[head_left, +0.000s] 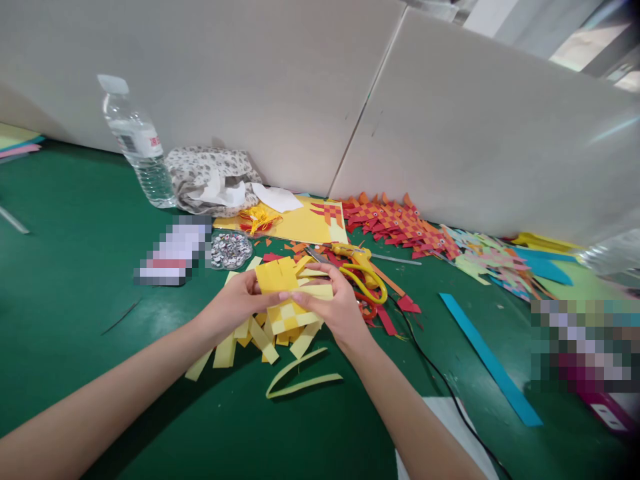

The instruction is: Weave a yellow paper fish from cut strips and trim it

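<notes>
A woven piece of yellow paper strips (286, 308) is held over the green table (75, 267) by both hands. My left hand (239, 301) pinches its left edge with thumb and fingers closed. My right hand (334, 303) grips its right side, fingers curled over a pale yellow strip. Loose strip ends hang down from the weave toward the table. A curled pale yellow strip (300, 379) lies just below my hands.
Yellow-handled scissors (361, 268) lie behind my right hand among red scraps. A water bottle (136, 143), a patterned cloth pouch (210, 175), a dish of googly eyes (230, 249), woven red-orange paper fish (395, 223), a blue strip (493, 363) and a black cable (440, 377) surround them.
</notes>
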Tool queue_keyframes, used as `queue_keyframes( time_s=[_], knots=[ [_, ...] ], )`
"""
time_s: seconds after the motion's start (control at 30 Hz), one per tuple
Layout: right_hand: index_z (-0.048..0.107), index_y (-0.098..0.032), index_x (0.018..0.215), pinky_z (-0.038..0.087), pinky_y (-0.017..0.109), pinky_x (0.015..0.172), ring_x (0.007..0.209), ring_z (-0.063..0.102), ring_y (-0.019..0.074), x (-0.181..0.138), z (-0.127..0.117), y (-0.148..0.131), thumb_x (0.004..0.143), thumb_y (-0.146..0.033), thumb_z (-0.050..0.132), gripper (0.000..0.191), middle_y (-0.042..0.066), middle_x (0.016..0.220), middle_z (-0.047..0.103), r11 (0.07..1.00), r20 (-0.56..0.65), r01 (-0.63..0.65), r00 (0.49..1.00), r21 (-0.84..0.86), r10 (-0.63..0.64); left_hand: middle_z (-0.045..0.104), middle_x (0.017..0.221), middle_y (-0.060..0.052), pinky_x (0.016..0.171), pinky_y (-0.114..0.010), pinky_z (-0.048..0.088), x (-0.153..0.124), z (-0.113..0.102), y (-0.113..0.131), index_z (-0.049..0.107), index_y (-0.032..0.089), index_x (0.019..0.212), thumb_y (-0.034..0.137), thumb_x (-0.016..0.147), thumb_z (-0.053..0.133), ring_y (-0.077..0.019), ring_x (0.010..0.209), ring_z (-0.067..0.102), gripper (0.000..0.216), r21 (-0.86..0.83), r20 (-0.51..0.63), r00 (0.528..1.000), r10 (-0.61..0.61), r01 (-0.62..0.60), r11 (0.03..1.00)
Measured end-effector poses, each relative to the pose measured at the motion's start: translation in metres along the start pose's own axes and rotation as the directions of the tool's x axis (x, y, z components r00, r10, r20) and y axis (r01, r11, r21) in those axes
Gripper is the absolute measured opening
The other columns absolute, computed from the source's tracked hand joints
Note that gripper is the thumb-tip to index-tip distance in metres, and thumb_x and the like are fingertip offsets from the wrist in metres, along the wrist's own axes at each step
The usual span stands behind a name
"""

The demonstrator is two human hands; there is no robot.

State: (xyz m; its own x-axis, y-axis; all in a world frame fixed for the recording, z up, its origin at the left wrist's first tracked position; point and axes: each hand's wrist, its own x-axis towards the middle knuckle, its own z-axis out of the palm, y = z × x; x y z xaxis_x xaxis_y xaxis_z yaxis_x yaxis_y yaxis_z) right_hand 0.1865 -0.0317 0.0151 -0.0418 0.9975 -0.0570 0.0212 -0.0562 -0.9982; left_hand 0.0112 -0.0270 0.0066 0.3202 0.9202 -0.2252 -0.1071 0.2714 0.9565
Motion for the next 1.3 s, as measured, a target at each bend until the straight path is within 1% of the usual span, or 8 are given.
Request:
queue_keyframes(
  time_s=[0.13, 0.3, 0.53, 0.73, 1.03, 1.13, 1.2, 1.3],
  knots=[
    [0.052, -0.022, 0.101, 0.052, 0.029, 0.062, 0.07, 0.066, 0.0178, 0.001, -0.001, 0.002, 0.056, -0.026, 0.078, 0.052, 0.0, 0.078, 0.068, 0.999, 0.007, 0.009, 1.0, 0.033, -0.01, 0.072, 0.094, -0.008, 0.068, -0.029, 0.054, 0.0, 0.0, -0.005, 0.061, 0.016, 0.101, 0.03, 0.065, 0.074, -0.022, 0.082, 0.068, 0.041, -0.004, -0.003, 1.0, 0.003, -0.003, 1.0],
    [0.053, -0.021, 0.099, 0.05, 0.028, 0.064, 0.074, 0.066, 0.0182, 0.005, -0.004, 0.004, 0.056, -0.026, 0.078, 0.05, -0.001, 0.072, 0.067, 0.997, -0.021, 0.051, 0.998, -0.059, -0.052, 0.071, 0.1, -0.007, 0.072, -0.028, 0.054, -0.003, 0.002, -0.001, 0.062, 0.018, 0.099, 0.03, 0.064, 0.075, -0.0207, 0.086, 0.067, 0.039, 0.041, -0.012, 1.0, 0.016, -0.015, 0.999],
    [0.053, -0.021, 0.099, 0.05, 0.031, 0.069, 0.073, 0.066, 0.0183, 0.004, -0.001, 0.0, 0.056, -0.03, 0.078, 0.05, -0.001, 0.07, 0.067, 0.996, -0.028, 0.032, 0.999, -0.082, -0.035, 0.073, 0.087, -0.004, 0.063, -0.024, 0.054, -0.002, 0.002, 0.0, 0.062, 0.017, 0.092, 0.026, 0.061, 0.077, -0.0186, 0.076, 0.068, 0.036, 0.113, 0.007, 0.999, -0.037, 0.036, 0.993],
    [0.052, -0.02, 0.1, 0.05, 0.033, 0.072, 0.071, 0.065, 0.0178, 0.004, -0.002, -0.001, 0.056, -0.03, 0.078, 0.053, -0.001, 0.068, 0.067, 0.99, 0.0, 0.039, 0.999, -0.134, -0.039, 0.072, 0.092, -0.006, 0.067, -0.027, 0.054, -0.002, 0.001, -0.003, 0.061, 0.016, 0.095, 0.026, 0.061, 0.075, -0.0204, 0.079, 0.068, 0.038, 0.125, 0.03, 0.999, -0.027, 0.023, 0.992],
    [0.053, -0.02, 0.102, 0.05, 0.036, 0.075, 0.075, 0.066, 0.0199, -0.001, 0.001, -0.008, 0.057, -0.032, 0.077, 0.052, -0.001, 0.068, 0.067, 0.991, 0.021, 0.036, 0.999, -0.129, -0.033, 0.072, 0.097, -0.006, 0.069, -0.03, 0.055, -0.003, 0.003, -0.003, 0.064, 0.019, 0.096, 0.026, 0.061, 0.075, -0.0235, 0.084, 0.068, 0.038, 0.093, 0.018, 1.0, 0.017, -0.018, 0.995],
    [0.053, -0.021, 0.104, 0.049, 0.036, 0.076, 0.078, 0.066, 0.0207, 0.0, 0.001, -0.007, 0.06, -0.033, 0.075, 0.05, 0.001, 0.072, 0.069, 0.993, 0.032, 0.038, 0.999, -0.111, -0.035, 0.072, 0.097, -0.007, 0.069, -0.031, 0.055, -0.004, 0.003, -0.002, 0.066, 0.018, 0.097, 0.03, 0.063, 0.073, -0.0244, 0.084, 0.068, 0.037, 0.093, 0.023, 1.0, 0.016, -0.018, 0.995],
    [0.053, -0.021, 0.103, 0.048, 0.036, 0.077, 0.084, 0.066, 0.0211, 0.002, 0.0, -0.004, 0.061, -0.034, 0.074, 0.049, 0.003, 0.08, 0.069, 0.995, 0.017, 0.048, 0.999, -0.088, -0.047, 0.072, 0.097, -0.008, 0.069, -0.031, 0.056, -0.004, 0.003, -0.001, 0.066, 0.018, 0.097, 0.032, 0.064, 0.073, -0.024, 0.082, 0.068, 0.037, 0.066, -0.004, 1.0, 0.018, -0.018, 0.998],
    [0.051, -0.021, 0.101, 0.047, 0.036, 0.079, 0.088, 0.064, 0.0209, 0.008, -0.005, 0.0, 0.056, -0.033, 0.077, 0.053, 0.005, 0.091, 0.069, 0.998, -0.001, 0.037, 0.999, -0.044, -0.037, 0.072, 0.099, -0.008, 0.072, -0.031, 0.056, -0.003, 0.001, -0.001, 0.066, 0.017, 0.099, 0.032, 0.063, 0.075, -0.0232, 0.085, 0.068, 0.039, -0.013, -0.066, 0.998, 0.004, -0.005, 1.0]
  ],
)
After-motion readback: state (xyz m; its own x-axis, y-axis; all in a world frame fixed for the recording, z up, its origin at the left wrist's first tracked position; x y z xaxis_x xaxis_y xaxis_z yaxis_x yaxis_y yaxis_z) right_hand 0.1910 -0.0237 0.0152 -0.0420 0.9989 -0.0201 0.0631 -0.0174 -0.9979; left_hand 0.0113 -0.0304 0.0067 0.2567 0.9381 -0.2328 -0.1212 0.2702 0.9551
